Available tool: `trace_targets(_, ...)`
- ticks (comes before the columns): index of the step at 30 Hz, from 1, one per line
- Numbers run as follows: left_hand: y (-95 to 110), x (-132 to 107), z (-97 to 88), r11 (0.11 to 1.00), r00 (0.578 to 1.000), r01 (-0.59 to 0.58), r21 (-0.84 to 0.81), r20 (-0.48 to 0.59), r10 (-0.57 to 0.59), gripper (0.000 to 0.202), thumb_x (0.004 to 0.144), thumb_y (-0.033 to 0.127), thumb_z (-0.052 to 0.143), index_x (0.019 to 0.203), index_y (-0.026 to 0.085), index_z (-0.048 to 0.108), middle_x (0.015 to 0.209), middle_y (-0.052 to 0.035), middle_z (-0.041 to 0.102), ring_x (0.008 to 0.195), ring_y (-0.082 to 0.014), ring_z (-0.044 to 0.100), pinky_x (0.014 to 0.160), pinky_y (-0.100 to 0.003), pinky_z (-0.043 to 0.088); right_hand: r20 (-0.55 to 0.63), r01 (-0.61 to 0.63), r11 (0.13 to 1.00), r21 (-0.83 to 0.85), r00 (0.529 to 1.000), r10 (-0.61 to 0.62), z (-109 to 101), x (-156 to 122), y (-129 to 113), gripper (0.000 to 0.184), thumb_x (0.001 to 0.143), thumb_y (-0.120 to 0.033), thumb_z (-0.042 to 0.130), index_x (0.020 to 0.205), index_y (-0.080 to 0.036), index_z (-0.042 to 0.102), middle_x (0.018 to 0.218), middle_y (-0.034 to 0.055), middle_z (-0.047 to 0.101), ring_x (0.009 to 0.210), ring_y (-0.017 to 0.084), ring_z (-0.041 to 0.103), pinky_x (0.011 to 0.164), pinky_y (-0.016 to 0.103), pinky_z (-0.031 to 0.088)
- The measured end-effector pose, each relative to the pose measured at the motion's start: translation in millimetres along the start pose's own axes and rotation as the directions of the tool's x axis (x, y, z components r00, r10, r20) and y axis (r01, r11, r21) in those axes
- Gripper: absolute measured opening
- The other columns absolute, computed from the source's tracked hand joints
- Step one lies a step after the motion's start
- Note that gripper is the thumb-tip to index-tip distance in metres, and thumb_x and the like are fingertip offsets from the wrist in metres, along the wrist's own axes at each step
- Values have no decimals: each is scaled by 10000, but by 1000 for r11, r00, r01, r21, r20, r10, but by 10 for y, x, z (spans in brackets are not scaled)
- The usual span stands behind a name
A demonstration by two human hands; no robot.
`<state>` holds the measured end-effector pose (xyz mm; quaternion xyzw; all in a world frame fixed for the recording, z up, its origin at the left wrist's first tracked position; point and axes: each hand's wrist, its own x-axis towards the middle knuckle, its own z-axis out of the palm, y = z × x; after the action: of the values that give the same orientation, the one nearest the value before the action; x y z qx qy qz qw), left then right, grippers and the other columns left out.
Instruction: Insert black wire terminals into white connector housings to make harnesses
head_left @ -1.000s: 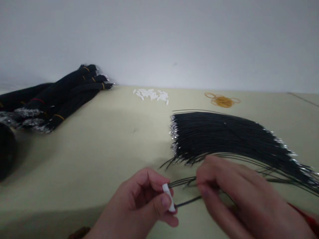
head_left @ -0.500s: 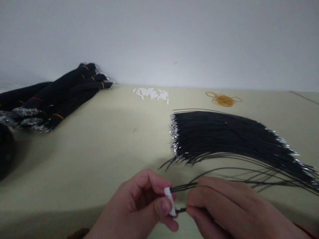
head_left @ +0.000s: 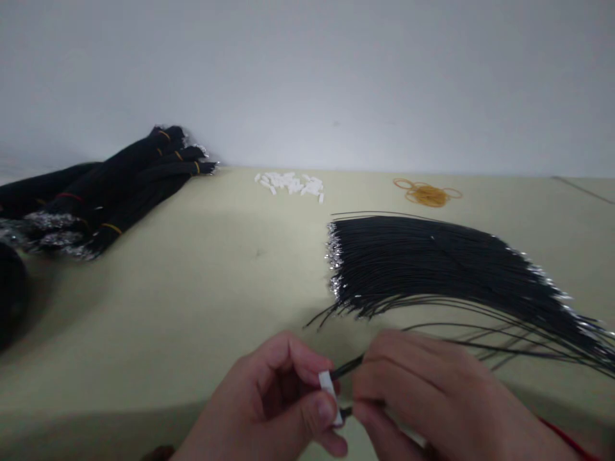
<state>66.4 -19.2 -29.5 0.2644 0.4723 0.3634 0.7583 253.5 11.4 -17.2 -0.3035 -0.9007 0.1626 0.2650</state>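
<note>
My left hand (head_left: 283,397) pinches a small white connector housing (head_left: 327,383) between thumb and fingers. Black wires (head_left: 346,367) run out of the housing's right side, some at its upper end and some at its lower end. Just to the right, my right hand (head_left: 427,390) is closed around these wires close to the housing; its fingertips hide the exact grip. The wires trail on past it to the right. Behind my hands lies a wide spread of loose black wires (head_left: 432,262) with shiny metal terminals at both ends.
Several white housings (head_left: 291,183) lie in a small pile near the wall. Yellow-brown rubber bands (head_left: 427,193) sit to their right. Bundles of black wires (head_left: 129,169), tied with bands, are stacked at the left. A dark rounded object (head_left: 10,291) is at the left edge.
My right hand has shifted slightly left, closer to the housing, and less wire shows between the two. My left hand still holds the housing.
</note>
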Motion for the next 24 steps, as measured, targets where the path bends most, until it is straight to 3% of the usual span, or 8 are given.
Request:
trace_targets(2, 8, 0, 11, 1000, 1000, -15, 21, 7, 15, 173, 686, 240, 740, 745, 155, 601, 644, 5, 660, 594, -103, 620, 586, -196, 483, -41, -12, 998, -60, 999, 9, -65, 74, 147, 266, 926, -198, 347, 820, -136, 583, 806, 21, 494, 754, 58, 434, 682, 165, 337)
trace_targets(4, 7, -1, 19, 999, 1000, -14, 31, 27, 13, 177, 699, 263, 729, 765, 160, 601, 630, -6, 669, 573, -106, 618, 581, -204, 482, -87, -36, 973, -227, 996, 17, -107, 136, 351, 189, 905, -209, 422, 946, -139, 592, 926, 27, 502, 875, 76, 445, 788, 194, 359)
trace_targets(5, 3, -1, 21, 999, 999, -5, 35, 32, 4, 178, 708, 271, 721, 779, 164, 598, 617, -9, 670, 555, -107, 615, 571, -208, 479, -49, -48, 955, -294, 998, 35, -114, 155, 455, 181, 898, -221, 456, 983, -144, 596, 959, 30, 500, 898, 84, 443, 815, 208, 358)
trace_targets(10, -26, 7, 10, 997, 998, -64, 35, 12, 63, 167, 679, 254, 745, 760, 177, 620, 653, 3, 638, 592, -111, 607, 588, -218, 472, -11, -14, 941, -339, 1000, 11, -52, 173, 736, 200, 913, -194, 428, 871, -124, 611, 925, 35, 508, 884, 86, 440, 839, 230, 349)
trace_targets(16, -31, -14, 11, 978, 979, -206, 46, 23, 205, 152, 655, 267, 757, 610, 156, 664, 748, -18, 602, 641, -87, 538, 578, -173, 413, -111, -11, 943, -333, 993, -28, -46, 190, 700, 230, 926, -202, 379, 861, -89, 569, 914, 61, 504, 878, 88, 441, 813, 215, 360)
trace_targets(19, -41, -7, 17, 971, 971, -239, 26, 12, 239, 114, 630, 173, 765, 601, 158, 656, 757, -9, 600, 641, -88, 545, 578, -177, 418, -184, 25, 949, -313, 979, -87, -90, 174, 625, 166, 928, -181, 378, 907, -99, 521, 887, 42, 502, 827, 64, 450, 735, 171, 367)
trace_targets(21, -48, -2, 12, 982, 982, -187, 10, -2, 187, 184, 603, 94, 768, 729, 188, 671, 803, -1, 612, 675, -93, 564, 599, -181, 431, -189, 46, 950, -308, 976, -108, -114, 141, 504, 127, 934, -182, 386, 942, -127, 501, 849, 13, 501, 764, 47, 449, 678, 156, 352)
trace_targets(24, -44, -4, -7, 998, 998, -58, 36, -8, 58, 251, 638, 81, 746, 837, 205, 656, 766, 2, 639, 691, -99, 581, 628, -187, 441, -161, -47, 957, -285, 987, 1, -131, 70, 234, 171, 963, -236, 344, 979, -171, 501, 880, -15, 512, 786, 42, 469, 698, 158, 367)
